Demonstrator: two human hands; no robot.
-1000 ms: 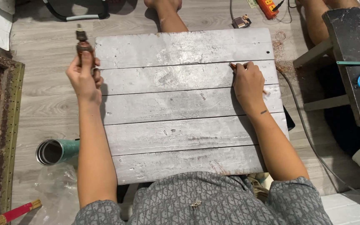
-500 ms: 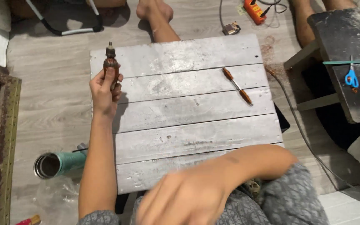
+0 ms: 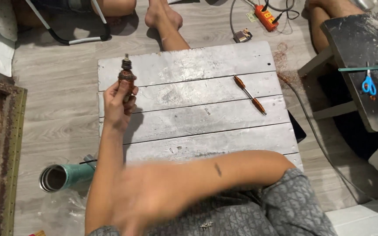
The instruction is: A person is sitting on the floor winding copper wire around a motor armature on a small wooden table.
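My left hand (image 3: 117, 102) is shut around a small copper-wound rotor (image 3: 126, 76) with a metal shaft, held upright over the left part of a whitewashed plank board (image 3: 197, 65). My right hand (image 3: 147, 199) is a blur low in the view, in front of my grey patterned clothing, with its forearm crossing my lap. Whether it holds anything is hidden by the blur. A thin tool with two orange grips (image 3: 249, 94) lies alone on the right half of the board.
A teal metal cylinder (image 3: 62, 175) lies on the floor left of me, beside a clear plastic bag. Another person's foot (image 3: 165, 19) touches the board's far edge. An orange power strip (image 3: 270, 15) with cables lies behind. Blue scissors (image 3: 368, 85) rest on a dark table.
My right hand left the orange-gripped tool on the board and swung down and left across my lap. My left hand, still gripping the rotor, came in over the board.
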